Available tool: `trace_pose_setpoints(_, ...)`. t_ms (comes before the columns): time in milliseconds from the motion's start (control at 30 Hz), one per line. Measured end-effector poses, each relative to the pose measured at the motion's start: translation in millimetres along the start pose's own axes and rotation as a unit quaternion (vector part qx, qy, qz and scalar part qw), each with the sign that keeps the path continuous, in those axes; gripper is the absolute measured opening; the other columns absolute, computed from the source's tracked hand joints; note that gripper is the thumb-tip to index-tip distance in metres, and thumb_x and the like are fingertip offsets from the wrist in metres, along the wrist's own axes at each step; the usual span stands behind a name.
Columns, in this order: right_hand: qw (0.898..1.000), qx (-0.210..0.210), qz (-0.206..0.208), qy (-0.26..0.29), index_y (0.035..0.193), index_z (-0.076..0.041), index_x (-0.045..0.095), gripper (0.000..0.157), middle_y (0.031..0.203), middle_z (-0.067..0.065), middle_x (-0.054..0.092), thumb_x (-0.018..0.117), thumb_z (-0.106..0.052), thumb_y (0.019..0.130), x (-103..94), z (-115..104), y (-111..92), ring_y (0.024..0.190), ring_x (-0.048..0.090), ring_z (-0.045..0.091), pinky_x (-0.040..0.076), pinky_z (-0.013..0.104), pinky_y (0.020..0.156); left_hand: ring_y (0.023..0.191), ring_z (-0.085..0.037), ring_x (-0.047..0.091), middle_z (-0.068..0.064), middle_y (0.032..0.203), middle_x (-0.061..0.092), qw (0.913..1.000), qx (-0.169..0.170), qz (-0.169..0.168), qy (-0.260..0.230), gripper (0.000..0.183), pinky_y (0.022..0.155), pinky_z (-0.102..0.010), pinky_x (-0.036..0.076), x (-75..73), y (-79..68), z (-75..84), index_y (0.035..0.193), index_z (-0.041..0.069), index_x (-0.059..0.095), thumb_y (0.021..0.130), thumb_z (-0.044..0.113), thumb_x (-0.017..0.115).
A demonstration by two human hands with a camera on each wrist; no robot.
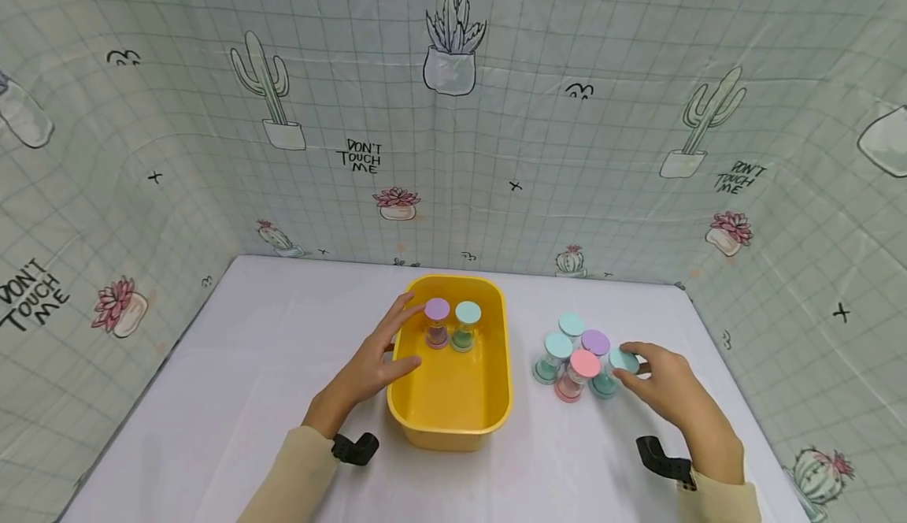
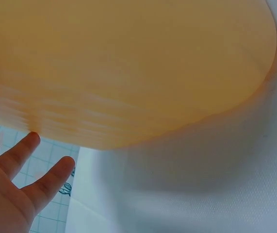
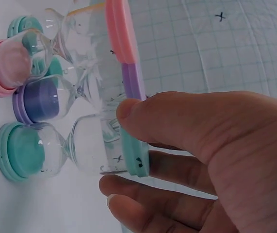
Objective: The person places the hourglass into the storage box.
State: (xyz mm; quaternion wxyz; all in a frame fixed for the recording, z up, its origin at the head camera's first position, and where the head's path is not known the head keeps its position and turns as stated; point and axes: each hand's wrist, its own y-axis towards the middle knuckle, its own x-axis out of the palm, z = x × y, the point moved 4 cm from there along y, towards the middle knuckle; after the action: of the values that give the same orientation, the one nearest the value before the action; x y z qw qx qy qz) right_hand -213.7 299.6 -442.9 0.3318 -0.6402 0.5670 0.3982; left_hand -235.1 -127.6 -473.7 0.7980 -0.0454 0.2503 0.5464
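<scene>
At the right of the table, my right hand (image 1: 669,385) pinches the teal cap of an hourglass (image 3: 29,150) between thumb and fingers. That hourglass stands upright at the edge of a close group. Beside it are a pink hourglass (image 1: 570,385), a purple hourglass (image 3: 41,99) and two more teal ones. My left hand (image 1: 372,365) is at the left rim of a yellow bin (image 1: 453,420), fingers spread and thumb over the rim. Inside the bin's far end stand a purple hourglass (image 1: 436,322) and a teal hourglass (image 1: 465,324), near my left fingertips.
The white table (image 1: 234,381) ends at the back against a grid-patterned cloth (image 1: 496,137) printed with cacti, which also hangs at both sides. Between the bin and the hourglass group lies a narrow strip of tabletop.
</scene>
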Motion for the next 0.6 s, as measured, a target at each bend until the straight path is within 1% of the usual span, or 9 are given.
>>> trace_pose_setpoints(133, 1.0, 0.012, -0.002, -0.005, 0.128, 0.009, 0.063, 0.047, 0.122, 0.031, 0.067, 0.075, -0.017, 0.092, -3.4, 1, -1, 0.097, 0.072, 0.04, 0.061, 0.046, 0.072, 0.157, -0.044, 0.019, -0.008, 0.175, 0.009, 1.0, 0.001, 0.0, -0.002, 0.077, 0.108, -0.072, 0.04, -0.2, -0.9, 0.2, 0.16, 0.014, 0.037, 0.093, 0.04, 0.065)
trace_pose_setpoints(267, 1.0, 0.012, 0.008, -0.008, 0.128, 0.009, 0.064, 0.046, 0.121, 0.032, 0.067, 0.074, -0.017, 0.092, -11.3, 2, -5, 0.095, 0.073, 0.039, 0.061, 0.046, 0.071, 0.157, -0.044, 0.019, -0.008, 0.175, 0.008, 1.0, -0.003, -0.002, -0.002, 0.078, 0.109, -0.072, 0.04, 0.0, -1.6, 0.0, 0.16, 0.015, 0.037, 0.092, 0.039, 0.065)
trace_pose_setpoints(433, 1.0, 0.008, 0.026, -0.005, 0.128, 0.008, 0.064, 0.044, 0.122, 0.033, 0.067, 0.072, -0.016, 0.092, -28.3, 0, -9, 0.095, 0.073, 0.041, 0.059, 0.043, 0.068, 0.157, -0.044, 0.02, -0.008, 0.175, 0.008, 1.0, -0.001, -0.001, 0.0, 0.076, 0.108, -0.072, 0.041, -0.6, -0.2, -0.3, 0.16, 0.015, 0.037, 0.093, 0.038, 0.065)
trace_pose_setpoints(600, 0.999, 0.005, 0.037, -0.003, 0.129, 0.009, 0.062, 0.044, 0.125, 0.035, 0.065, 0.07, -0.017, 0.094, -48.9, -6, -13, 0.097, 0.072, 0.045, 0.059, 0.045, 0.068, 0.157, -0.044, 0.02, -0.008, 0.175, 0.008, 1.0, 0.003, -0.003, -0.001, 0.075, 0.108, -0.072, 0.041, -0.6, -0.1, 0.7, 0.16, 0.014, 0.037, 0.093, 0.033, 0.065)
